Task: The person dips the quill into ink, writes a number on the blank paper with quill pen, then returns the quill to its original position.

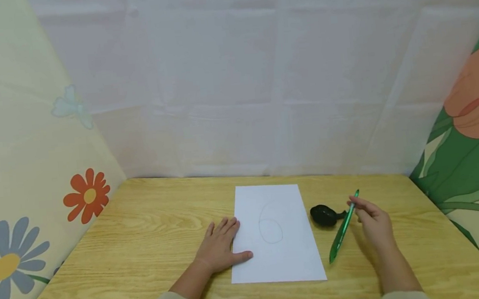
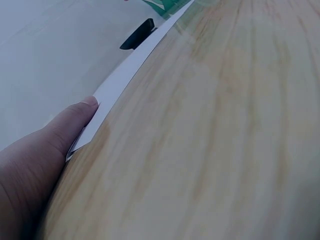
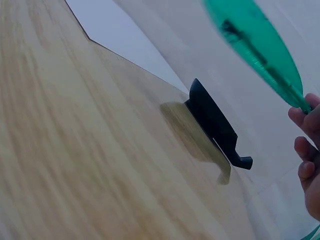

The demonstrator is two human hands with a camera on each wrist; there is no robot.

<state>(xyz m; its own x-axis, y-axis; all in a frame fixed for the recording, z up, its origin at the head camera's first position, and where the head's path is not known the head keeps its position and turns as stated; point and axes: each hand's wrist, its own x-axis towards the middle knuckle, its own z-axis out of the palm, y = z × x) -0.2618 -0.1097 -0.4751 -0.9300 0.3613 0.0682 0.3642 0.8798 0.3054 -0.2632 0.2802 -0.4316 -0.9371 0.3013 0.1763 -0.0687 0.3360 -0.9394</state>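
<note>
My left hand (image 1: 222,248) lies spread at the left edge of a white sheet of paper (image 1: 298,258), thumb and fingertips on it. A thin pencil-like line in the shape of a 6 (image 1: 270,225) is on the sheet. In the left wrist view the thumb (image 2: 75,122) rests at the paper's near corner. My right hand (image 1: 374,223) pinches a translucent green leaf-shaped thing (image 1: 340,240) near one end, held tilted above the table right of the paper. The right wrist view shows a dark part inside this green thing (image 3: 260,50); its exact kind I cannot tell.
A black rounded object (image 1: 324,215) with a short bent stem lies between the paper and my right hand. The wood-grain table (image 1: 156,223) ends at a white cloth backdrop (image 1: 216,75). Flower-printed sheets (image 1: 8,141) hang at both sides.
</note>
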